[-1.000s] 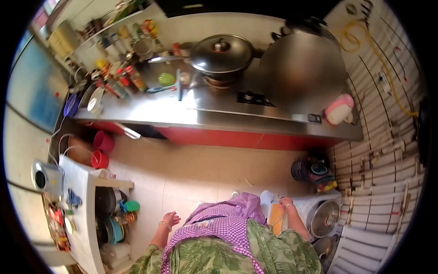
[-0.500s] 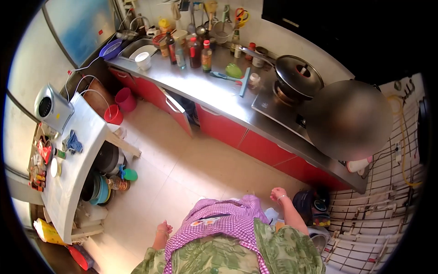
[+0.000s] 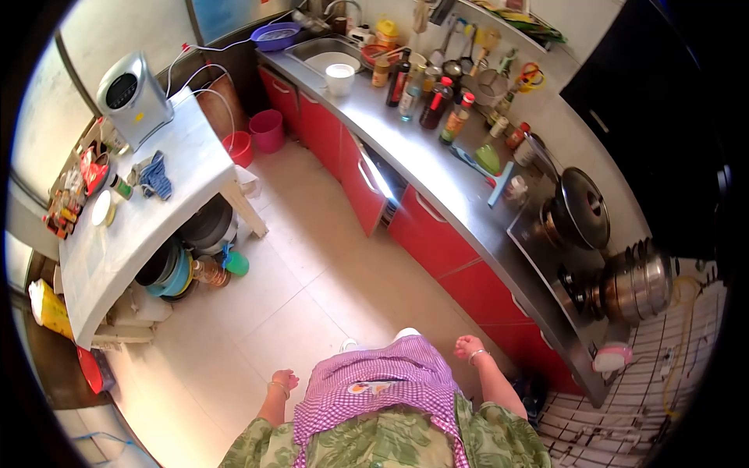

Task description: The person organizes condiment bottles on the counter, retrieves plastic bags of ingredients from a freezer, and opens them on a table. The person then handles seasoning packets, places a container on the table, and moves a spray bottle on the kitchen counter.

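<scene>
My left hand [image 3: 285, 380] hangs at the left of the purple checked apron [image 3: 382, 374], over the floor; its fingers are loosely curled, and whether they enclose anything is too small to tell. On the other side of the apron, my right hand [image 3: 469, 347] is held out near the red cabinets [image 3: 499, 290], touching none of them. Its fingers are bent and no object shows in them. One red cabinet door [image 3: 362, 186] stands ajar.
A steel counter [image 3: 437, 181] carries bottles [image 3: 456, 118], a lidded wok [image 3: 585, 207] and a steamer pot [image 3: 636, 285]. At left, a white table [image 3: 187, 160] holds a silver appliance [image 3: 134, 97], with pots [image 3: 209, 225] beneath. A pink bucket [image 3: 268, 131] stands by the cabinets.
The view has swung left, bringing more of the table and sink into sight. My right hand has come away from the low shelf area at right. The steamer pot now shows clearly.
</scene>
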